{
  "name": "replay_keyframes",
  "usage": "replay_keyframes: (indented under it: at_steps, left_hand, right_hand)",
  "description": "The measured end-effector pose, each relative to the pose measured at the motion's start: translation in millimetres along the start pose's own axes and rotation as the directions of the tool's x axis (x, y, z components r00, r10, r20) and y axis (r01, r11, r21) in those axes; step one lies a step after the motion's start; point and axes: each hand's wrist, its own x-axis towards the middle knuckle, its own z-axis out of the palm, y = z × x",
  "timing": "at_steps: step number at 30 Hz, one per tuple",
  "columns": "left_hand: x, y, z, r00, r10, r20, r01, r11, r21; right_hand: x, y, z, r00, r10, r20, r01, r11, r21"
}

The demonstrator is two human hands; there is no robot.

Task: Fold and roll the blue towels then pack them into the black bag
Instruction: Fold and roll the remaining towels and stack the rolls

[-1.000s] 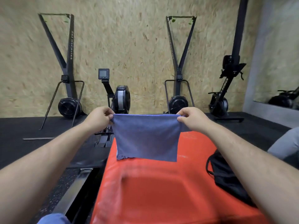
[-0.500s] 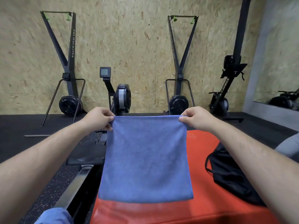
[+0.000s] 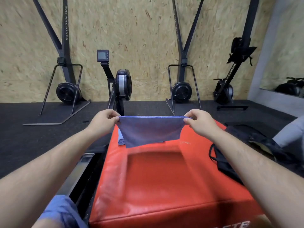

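Left hand (image 3: 103, 122) and right hand (image 3: 199, 123) pinched top corners of the blue towel (image 3: 149, 132) over the red pad (image 3: 164, 178), far edge | folding step | next move likely needed it laid flat.

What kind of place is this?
Probably a gym: ski machines and a rower stand by the wall, and a red padded box sits on a dark floor.

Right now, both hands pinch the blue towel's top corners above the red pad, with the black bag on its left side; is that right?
Not quite: the head view shows the black bag on the right side of the red pad; the rest holds.
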Motion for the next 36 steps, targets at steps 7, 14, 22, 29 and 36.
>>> replay_keyframes:
  at_steps: [7,14,22,29,36]
  left_hand:
    - [-74.6,-77.1,47.3,0.977,-0.020,0.212,-0.011,0.989,0.146]
    - [-107.8,-105.7,64.7,0.907,-0.125,0.403,0.051,0.981,0.188]
    - [-63.2,-104.3,85.0,0.944,-0.165,0.285,0.122,0.979,0.161]
    - [-14.8,-115.9,121.6,0.936,-0.243,0.253,0.183,0.954,0.237]
    - [13.3,-132.0,156.1,0.931,-0.274,0.242,0.201,0.937,0.286]
  right_hand:
    - [-86.4,68.1,40.0,0.981,0.000,0.196,0.030,0.988,-0.149]
    - [-120.0,99.7,53.7,0.913,0.061,0.402,0.006,0.986,-0.164]
    - [-69.9,104.7,70.3,0.938,0.090,0.335,-0.022,0.979,-0.202]
    - [-20.5,124.4,106.6,0.919,0.168,0.358,-0.074,0.963,-0.261]
    - [-0.8,149.2,141.7,0.911,0.207,0.357,-0.102,0.951,-0.293]
